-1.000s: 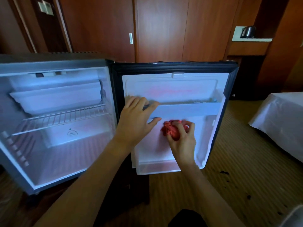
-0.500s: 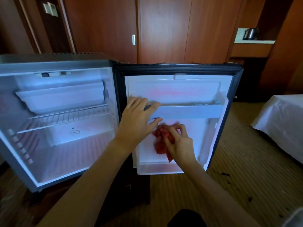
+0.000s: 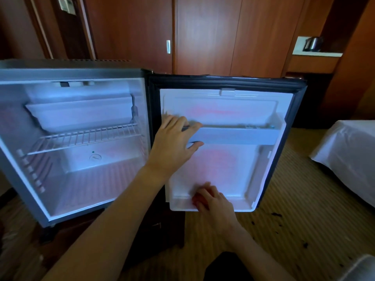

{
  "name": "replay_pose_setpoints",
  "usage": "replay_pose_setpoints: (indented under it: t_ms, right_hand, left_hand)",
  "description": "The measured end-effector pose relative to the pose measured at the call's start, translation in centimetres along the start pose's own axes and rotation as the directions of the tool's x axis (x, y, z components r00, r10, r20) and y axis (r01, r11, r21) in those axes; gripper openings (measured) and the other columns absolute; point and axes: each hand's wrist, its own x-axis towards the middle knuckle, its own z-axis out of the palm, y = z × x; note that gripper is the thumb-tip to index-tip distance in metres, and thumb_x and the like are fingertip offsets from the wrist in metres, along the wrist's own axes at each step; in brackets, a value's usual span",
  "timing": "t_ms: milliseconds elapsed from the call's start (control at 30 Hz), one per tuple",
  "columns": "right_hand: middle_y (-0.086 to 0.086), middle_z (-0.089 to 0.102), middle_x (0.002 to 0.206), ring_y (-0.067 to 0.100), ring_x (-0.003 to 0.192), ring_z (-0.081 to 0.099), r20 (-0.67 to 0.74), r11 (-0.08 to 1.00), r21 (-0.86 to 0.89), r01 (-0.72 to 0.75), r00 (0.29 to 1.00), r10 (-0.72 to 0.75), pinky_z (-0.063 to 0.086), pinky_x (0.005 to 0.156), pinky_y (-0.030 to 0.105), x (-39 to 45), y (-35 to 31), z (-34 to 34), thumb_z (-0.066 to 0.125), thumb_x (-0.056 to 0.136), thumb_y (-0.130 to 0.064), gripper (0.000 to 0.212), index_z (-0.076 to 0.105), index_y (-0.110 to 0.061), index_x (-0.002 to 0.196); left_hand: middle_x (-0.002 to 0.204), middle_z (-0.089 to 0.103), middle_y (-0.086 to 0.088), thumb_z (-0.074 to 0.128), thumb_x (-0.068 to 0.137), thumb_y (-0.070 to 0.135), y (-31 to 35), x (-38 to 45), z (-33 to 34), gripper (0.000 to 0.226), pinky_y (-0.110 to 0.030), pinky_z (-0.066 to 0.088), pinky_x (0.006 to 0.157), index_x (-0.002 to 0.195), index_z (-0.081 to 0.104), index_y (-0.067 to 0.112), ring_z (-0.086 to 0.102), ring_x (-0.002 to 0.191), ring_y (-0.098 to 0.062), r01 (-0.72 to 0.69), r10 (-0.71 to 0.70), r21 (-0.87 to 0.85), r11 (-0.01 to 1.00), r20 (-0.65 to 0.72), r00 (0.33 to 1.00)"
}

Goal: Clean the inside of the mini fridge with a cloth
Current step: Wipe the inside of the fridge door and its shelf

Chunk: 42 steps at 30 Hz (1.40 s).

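the right hand [image 3: 213, 199] has dropped since a second ago from the middle of the open door's inner panel [image 3: 225, 165], just under the door shelf [image 3: 239, 136], down to the bottom lip of the door; the red cloth [image 3: 196, 199] went with it and now shows only as a small red patch under the fingers, bunched and mostly hidden, so its long axis cannot be read; the fingers are curled over it and press it into the bottom tray of the door; the stroke ran top to bottom, which suggests the lower door panel has had one pass and the corner of the tray is being worked now; the left hand [image 3: 174, 147] has barely moved; it lies flat against the left end of the door shelf, fingers straight and spread, thumb below the shelf rail, steadying the door and gripping nothing; the mini fridge [image 3: 71, 74] stands on the floor with its opening facing the camera and the door swung fully out to the right, its long side running left to right; inside, the wire rack [image 3: 85, 138] lies level; the main cavity looks yet to be wiped, as a judgement.
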Motion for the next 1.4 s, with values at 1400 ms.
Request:
replay_pose_setpoints:
  t_ms: [1400]
  right_hand:
    - [-0.015, 0.049, 0.112, -0.006, 0.100, 0.056, -0.588, 0.908, 0.407, 0.097, 0.789, 0.179, 0.050, 0.086, 0.015, 6.0, -0.9, -7.1, 0.079, 0.084, -0.021, 0.018, 0.073, -0.031, 0.098]
  left_hand:
    - [0.086, 0.058, -0.003, 0.074, 0.088, 0.036, -2.3, 1.5, 0.4, 0.045, -0.039, 0.039, 0.091, 0.127, 0.069, 0.015, 0.059, 0.087, -0.028, -0.199, 0.200, -0.025, 0.980, 0.033, 0.979]
